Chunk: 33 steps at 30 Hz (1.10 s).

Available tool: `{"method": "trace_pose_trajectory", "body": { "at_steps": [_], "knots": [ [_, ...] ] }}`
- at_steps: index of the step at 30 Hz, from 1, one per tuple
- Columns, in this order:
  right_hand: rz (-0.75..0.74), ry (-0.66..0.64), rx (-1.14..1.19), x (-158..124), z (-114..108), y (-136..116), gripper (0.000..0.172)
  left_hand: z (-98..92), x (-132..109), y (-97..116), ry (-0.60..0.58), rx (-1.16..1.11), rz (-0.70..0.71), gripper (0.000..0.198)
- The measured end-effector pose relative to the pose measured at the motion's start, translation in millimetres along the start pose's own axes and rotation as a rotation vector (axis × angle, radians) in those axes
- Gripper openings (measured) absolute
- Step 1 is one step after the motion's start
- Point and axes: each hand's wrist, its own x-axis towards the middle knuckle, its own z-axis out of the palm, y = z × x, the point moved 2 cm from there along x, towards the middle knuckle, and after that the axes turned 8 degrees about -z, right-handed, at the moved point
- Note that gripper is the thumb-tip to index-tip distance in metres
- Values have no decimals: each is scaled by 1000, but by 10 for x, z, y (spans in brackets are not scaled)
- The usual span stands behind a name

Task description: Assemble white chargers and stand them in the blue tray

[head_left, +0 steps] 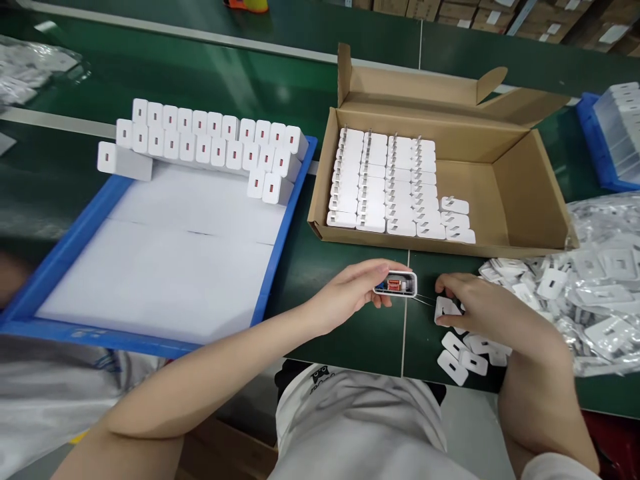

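Note:
My left hand [357,290] is closed round a white charger body [397,284] whose open end shows red and blue parts inside. Just right of it, my right hand [475,307] pinches a flat white cover plate [444,309] against the green table. More loose cover plates [463,357] lie under and in front of my right hand. An open cardboard box [520,193] behind my hands holds rows of white chargers [385,183] with their pins up.
A blue tray [280,250] with a white liner stands at the left, with several assembled chargers [210,143] stacked along its far edge. A heap of plastic-bagged cover plates [595,280] lies at the right. Another blue tray [590,133] sits far right.

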Motion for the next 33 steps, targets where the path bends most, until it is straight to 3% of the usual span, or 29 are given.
{"method": "trace_pose_trajectory", "body": {
  "at_steps": [7, 14, 16, 18, 22, 30, 33],
  "knots": [
    [-65, -12, 39, 77, -19, -78, 3, 18, -55, 49, 38, 172, 71, 44],
    [-171, 29, 186, -49, -175, -115, 14, 38, -85, 66, 32, 177, 67, 45],
    [-229, 182, 273, -95, -296, -220, 12, 30, -77, 59, 18, 165, 71, 45],
    [-229, 427, 395, -120, -399, -335, 11, 23, -71, 49, 10, 166, 74, 46],
    [-223, 812, 562, -57, -388, -533, 19, 25, -65, 30, 2, 177, 69, 46],
    [-419, 1124, 298, 96, -145, -663, 24, 40, -69, 24, 2, 183, 78, 45],
    [-499, 1112, 224, 89, -126, -679, 30, 38, -77, 29, 2, 213, 85, 46]
  ]
}}
